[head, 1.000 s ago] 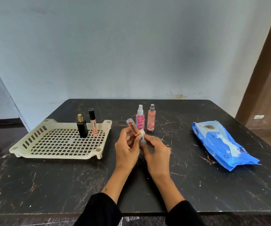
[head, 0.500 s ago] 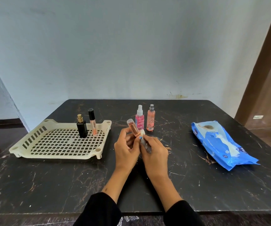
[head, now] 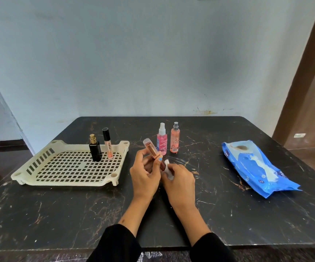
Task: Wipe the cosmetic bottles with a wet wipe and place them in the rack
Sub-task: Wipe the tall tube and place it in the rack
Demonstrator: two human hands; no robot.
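Copper-coloured tube with a clear cap sits in the left hand, fingers curled around its lower half, cap end tilted up and away toward the left. Right hand pinches a small white wet wipe against the tube's lower end, fingers bent around the wipe. Both hands are held just above the black marble-look table, near its middle, black sleeves at the near edge.

Just behind the hands: two spray bottles standing upright on the table, side by side, a pink one with a white nozzle and a peach one with a silver nozzle. Neither is in the rack.

Left of the hands: cream slotted rack flat on the table. Two items stand upright in its far right corner, a black bottle with a gold top and a lip gloss tube with a black cap, just beside each other.

Right side, well apart from the hands: blue wet wipe pack lying flat, a white wipe poking out of its opening.
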